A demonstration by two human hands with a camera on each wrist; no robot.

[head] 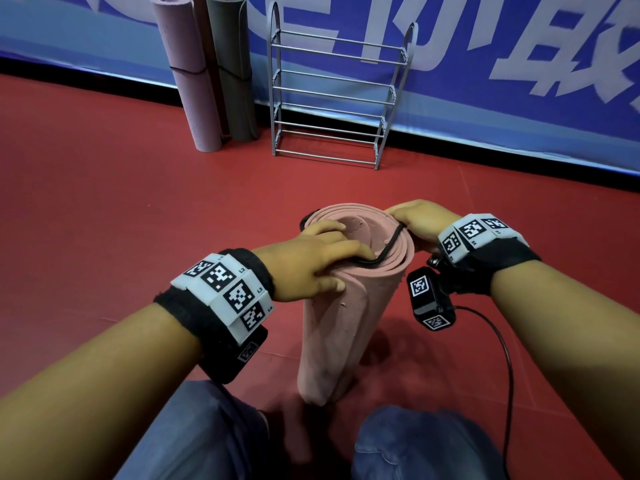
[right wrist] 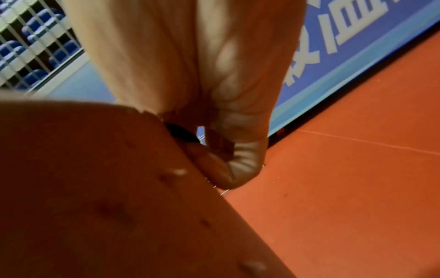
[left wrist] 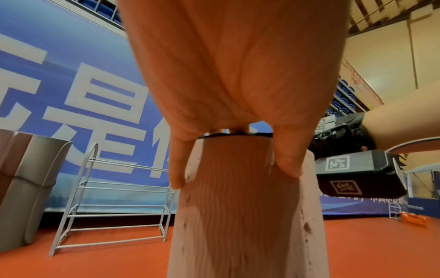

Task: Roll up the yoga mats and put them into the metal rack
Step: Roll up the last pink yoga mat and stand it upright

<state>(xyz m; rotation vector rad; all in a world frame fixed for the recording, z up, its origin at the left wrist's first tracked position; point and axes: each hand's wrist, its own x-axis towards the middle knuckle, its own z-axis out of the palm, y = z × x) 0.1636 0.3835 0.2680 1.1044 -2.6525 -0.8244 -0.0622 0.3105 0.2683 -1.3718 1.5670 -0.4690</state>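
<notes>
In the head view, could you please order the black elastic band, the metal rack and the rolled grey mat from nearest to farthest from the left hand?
1. black elastic band: under the left hand, atop the pink roll.
2. metal rack: ahead, against the banner.
3. rolled grey mat: far left of the rack; nearly level with it, a close call.

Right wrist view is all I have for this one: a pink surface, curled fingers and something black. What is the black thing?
Observer: A black band, stretched across the top of an upright rolled pink mat. The right hand pinches it at the rim.
Reviewer: And the other hand?
Observer: The left hand grips the top of the roll from the opposite side.
Reviewer: Anything in the rack yet?
Observer: No. The metal rack stands further off with no mat on its bars. Three other rolled mats stand on end to the left of it.
</notes>
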